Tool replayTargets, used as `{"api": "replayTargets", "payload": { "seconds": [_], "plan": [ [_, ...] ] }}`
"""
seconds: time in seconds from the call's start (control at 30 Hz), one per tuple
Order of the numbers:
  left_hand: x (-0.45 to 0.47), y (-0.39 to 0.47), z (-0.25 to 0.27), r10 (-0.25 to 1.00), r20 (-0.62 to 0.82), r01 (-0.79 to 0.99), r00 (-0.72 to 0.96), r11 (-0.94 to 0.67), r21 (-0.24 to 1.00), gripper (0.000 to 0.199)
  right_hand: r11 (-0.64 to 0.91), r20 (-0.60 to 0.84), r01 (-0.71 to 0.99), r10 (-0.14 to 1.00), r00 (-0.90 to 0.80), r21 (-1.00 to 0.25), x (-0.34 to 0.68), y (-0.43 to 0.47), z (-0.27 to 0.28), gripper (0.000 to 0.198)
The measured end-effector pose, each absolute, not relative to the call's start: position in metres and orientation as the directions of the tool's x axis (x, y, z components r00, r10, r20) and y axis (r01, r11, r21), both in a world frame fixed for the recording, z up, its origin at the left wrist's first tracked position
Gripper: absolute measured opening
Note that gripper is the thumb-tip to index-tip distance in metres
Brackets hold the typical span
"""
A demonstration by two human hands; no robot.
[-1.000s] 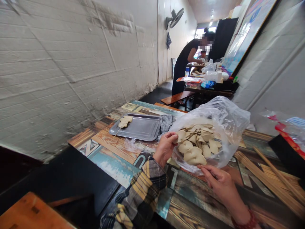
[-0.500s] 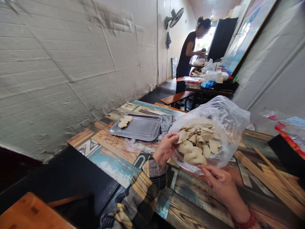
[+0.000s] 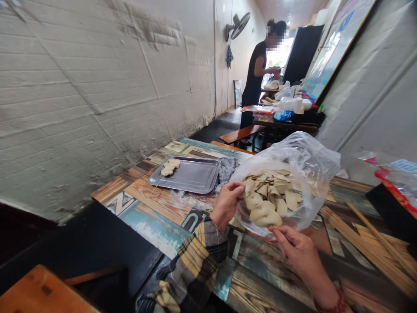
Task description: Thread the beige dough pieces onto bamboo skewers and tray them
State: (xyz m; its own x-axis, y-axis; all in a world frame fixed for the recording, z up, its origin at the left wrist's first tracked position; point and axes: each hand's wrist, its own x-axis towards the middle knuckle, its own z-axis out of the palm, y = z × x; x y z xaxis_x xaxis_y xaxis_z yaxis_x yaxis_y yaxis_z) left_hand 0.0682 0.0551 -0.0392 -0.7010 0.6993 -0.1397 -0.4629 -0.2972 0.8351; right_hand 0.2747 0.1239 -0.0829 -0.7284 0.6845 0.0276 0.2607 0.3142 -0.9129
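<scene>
left hand [image 3: 226,203] | pinched shut on a tofu slice [image 3: 249,187], bag [image 3: 302,161] mouth kept open | right hand [image 3: 298,250] | skewer [image 3: 282,233] gripped, kept handy

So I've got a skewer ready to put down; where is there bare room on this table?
The metal tray is mostly bare; only its far left corner holds pieces. Bare tabletop lies left of the left hand. Right is crowded: plastic bag, bamboo skewers.

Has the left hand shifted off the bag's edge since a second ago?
No. The left hand still pinches a tofu slice at the plastic bag opening, same spot beside the metal tray.
</scene>
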Motion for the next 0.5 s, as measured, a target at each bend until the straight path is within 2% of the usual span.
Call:
{"api": "replayTargets", "payload": {
  "seconds": [0.27, 0.5],
  "plan": [
    [0.0679, 0.0549, -0.04, 0.688, -0.077, -0.351, -0.722, -0.268, 0.897, 0.019, 0.294, 0.018, 0.262, 0.695, -0.719, -0.919, 0.2715, 0.1199, -0.0829, 0.042],
    [0.0677, 0.0542, -0.0392, 0.692, -0.095, -0.33, -0.716, -0.216, 0.919, 0.018, 0.304, 0.03, 0.254, 0.692, -0.721, -0.918, 0.2719, 0.1208, -0.0855, 0.04]
  ]
}}
